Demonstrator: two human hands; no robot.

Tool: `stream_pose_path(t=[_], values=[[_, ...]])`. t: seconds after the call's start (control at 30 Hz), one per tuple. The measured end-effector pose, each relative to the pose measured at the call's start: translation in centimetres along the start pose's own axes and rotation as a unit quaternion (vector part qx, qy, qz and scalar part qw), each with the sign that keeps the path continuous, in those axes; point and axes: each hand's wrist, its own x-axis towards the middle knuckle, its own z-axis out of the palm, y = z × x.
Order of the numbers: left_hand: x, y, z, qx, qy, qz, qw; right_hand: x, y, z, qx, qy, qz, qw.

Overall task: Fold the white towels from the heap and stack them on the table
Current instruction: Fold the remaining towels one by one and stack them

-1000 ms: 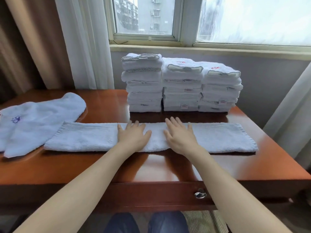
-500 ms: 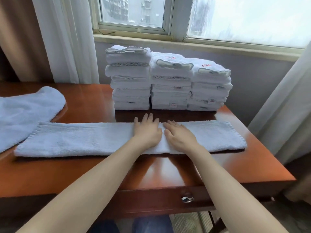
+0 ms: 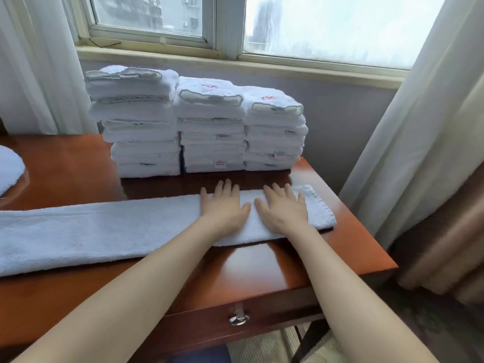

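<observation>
**Wooden table, one long towel, both palms flat**

Window point(image 3: 327, 27) light comes from the far wall, with pale curtains point(image 3: 408, 121) hanging on both sides, and it shines off the reddish table point(image 3: 340, 258) in front of me.

Head view: the towel point(image 3: 104, 231) I am working on lies as a long narrow strip across the table. It runs from the left edge, where it leaves the picture, to near the right edge, closer to the front than the back. My left hand point(image 3: 222, 208) and right hand point(image 3: 284, 209) rest on its right part, side by side with thumbs almost touching. Both are flat, palms down, fingers straight and slightly fanned, and neither is curled round anything. I press like this to flatten the pile and hold the lengthwise fold, so the strip is even before I fold it across.

Three stacks point(image 3: 212, 127) of folded white towels stand close together along the back edge, just behind my fingertips. That leaves the front free for folding. The left stack is the tallest, so I judge the next bundle belongs on one of the others.

A rounded piece of white cloth point(image 3: 7, 169) shows at the far left edge, probably the unfolded heap. A metal drawer knob point(image 3: 238, 318) sits below the front edge.
</observation>
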Motion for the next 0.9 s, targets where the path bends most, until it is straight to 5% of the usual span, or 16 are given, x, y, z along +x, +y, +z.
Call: stream_pose_path(t=[0.3, 0.43, 0.9], values=[[0.5, 0.3, 0.9, -0.063, 0.026, 0.050, 0.996, -0.8, 4.7, -1.8, -0.033, -0.005, 0.127, 0.991], [-0.5, -1.4, -1.2, -0.208, 0.006, 0.073, 0.975, -1.6, 0.8, -1.9, 0.015, 0.049, 0.028, 0.998], [-14.1, -25.2, -1.9, -0.068, 0.118, -0.165, 0.977, -5.1, -22.4, 1.3, 0.110, -0.025, -0.277, 0.954]])
